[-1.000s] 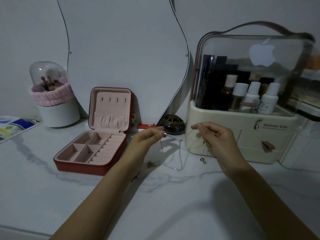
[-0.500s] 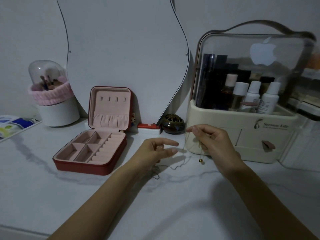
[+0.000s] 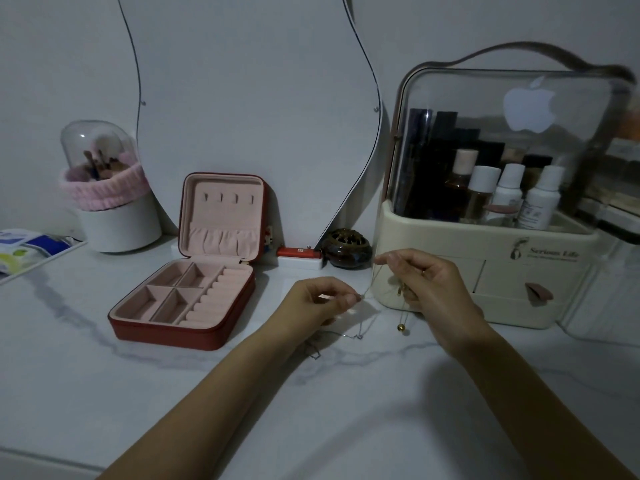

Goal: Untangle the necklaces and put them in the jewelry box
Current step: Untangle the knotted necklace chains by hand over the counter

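Thin tangled necklaces hang between my two hands above the marble table. My left hand point(image 3: 320, 299) pinches a silver chain point(image 3: 358, 336) whose lower loop trails on the table. My right hand point(image 3: 427, 282) pinches a gold chain, and its small gold ball pendant point(image 3: 401, 328) dangles below. The red jewelry box point(image 3: 180, 332) lies open to the left of my left hand, its pink compartments holding nothing and its lid standing upright.
A cream cosmetics organiser point(image 3: 485, 271) with bottles stands right behind my right hand. A dark round burner point(image 3: 346, 252) and a small red-and-white item point(image 3: 298, 255) sit at the mirror's point(image 3: 242, 98) foot. A white brush holder point(image 3: 110, 202) stands far left.
My left hand dropped lower and shifted right, closer to my right hand. The chains went slack and the silver loop now lies on the table. The gold pendant hangs lower.
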